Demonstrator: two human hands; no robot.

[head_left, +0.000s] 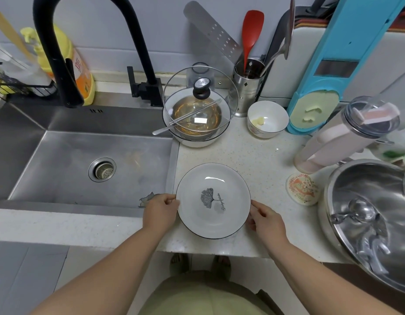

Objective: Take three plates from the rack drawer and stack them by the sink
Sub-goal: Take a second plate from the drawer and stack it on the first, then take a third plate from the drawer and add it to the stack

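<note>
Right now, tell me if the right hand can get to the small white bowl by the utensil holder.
Probably yes. The right hand grips the plate, so it must let go first. Bare counter lies between it and the small white bowl; nothing stands in between.

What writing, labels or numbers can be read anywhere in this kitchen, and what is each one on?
Plate: a line of cursive script beside the leaf drawing, too small to read.
Yellow bottle behind the tap: red characters on its label, too blurred to read.
Lid knob: marks on its metal cap, not legible.
Round coaster: pattern only, no readable text.
</note>
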